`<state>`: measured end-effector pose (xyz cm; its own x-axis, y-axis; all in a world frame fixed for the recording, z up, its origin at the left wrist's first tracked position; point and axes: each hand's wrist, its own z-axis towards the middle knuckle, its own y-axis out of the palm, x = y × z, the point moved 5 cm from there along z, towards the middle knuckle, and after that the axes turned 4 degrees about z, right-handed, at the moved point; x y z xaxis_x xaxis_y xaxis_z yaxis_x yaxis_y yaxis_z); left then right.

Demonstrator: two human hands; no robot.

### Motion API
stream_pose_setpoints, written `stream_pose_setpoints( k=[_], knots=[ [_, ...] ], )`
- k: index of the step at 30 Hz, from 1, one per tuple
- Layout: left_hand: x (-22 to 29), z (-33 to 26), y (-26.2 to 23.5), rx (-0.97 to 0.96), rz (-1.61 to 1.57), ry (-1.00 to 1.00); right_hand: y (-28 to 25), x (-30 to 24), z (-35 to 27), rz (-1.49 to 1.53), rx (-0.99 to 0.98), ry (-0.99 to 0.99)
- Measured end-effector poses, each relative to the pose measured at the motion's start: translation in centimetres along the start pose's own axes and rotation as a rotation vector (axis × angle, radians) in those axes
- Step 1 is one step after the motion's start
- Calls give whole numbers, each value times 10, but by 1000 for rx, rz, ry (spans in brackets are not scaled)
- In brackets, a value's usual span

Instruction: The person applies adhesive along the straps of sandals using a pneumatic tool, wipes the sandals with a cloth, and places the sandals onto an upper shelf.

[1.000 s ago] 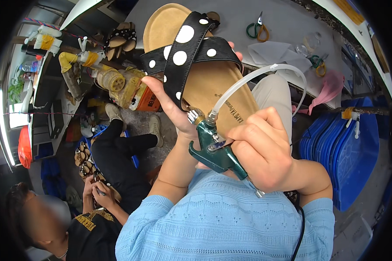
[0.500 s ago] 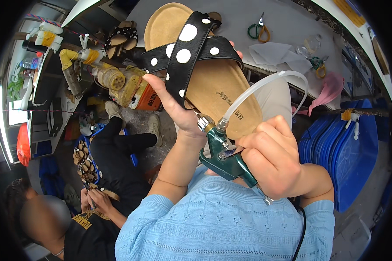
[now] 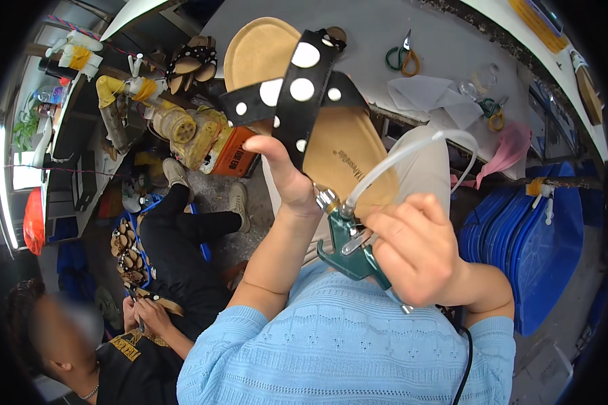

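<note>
Tilted in front of me is a sandal with a tan footbed and crossed black straps dotted in white. My left hand supports it from below at its left edge; the thumb sticks out and the other fingers are hidden behind the sole. In my right hand is a green glue gun, fingers closed round its body and metal lever. Its thin nozzle points at the sandal's left edge, below the strap and close to my left palm. A clear tube arcs up from the gun.
Ahead, a grey table holds two pairs of scissors, white sheets and a pink cloth. Blue trays are stacked at right. A seated person at left handles another sandal. A yellow-stained container stands at left.
The sandal has dropped slightly toward me and turned a little. My left thumb has moved away from the strap, and the fingertips beyond the far edge have gone from sight.
</note>
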<state>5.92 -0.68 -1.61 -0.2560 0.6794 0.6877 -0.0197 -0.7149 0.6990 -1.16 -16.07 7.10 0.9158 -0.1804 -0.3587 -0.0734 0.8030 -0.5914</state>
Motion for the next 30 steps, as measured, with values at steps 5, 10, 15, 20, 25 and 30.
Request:
stream_pose_setpoints(
  k=[5,10,15,20,25,30],
  knots=[
    [3,3,-19,-5,-156,-77,-16,10,-16,85,-56,51],
    [7,5,-30,-114,-578,-356,-50,33,-24,167,173,241],
    [-3,1,-3,-165,-611,-445,-45,54,-21,40,213,293],
    [-3,-2,12,-175,-681,-416,-32,63,-21,-37,207,314],
    [-2,-3,16,-146,-687,-433,-26,67,-16,-61,218,327],
    [-4,-3,17,-122,-433,-410,-24,65,-11,-126,197,316]
  ],
)
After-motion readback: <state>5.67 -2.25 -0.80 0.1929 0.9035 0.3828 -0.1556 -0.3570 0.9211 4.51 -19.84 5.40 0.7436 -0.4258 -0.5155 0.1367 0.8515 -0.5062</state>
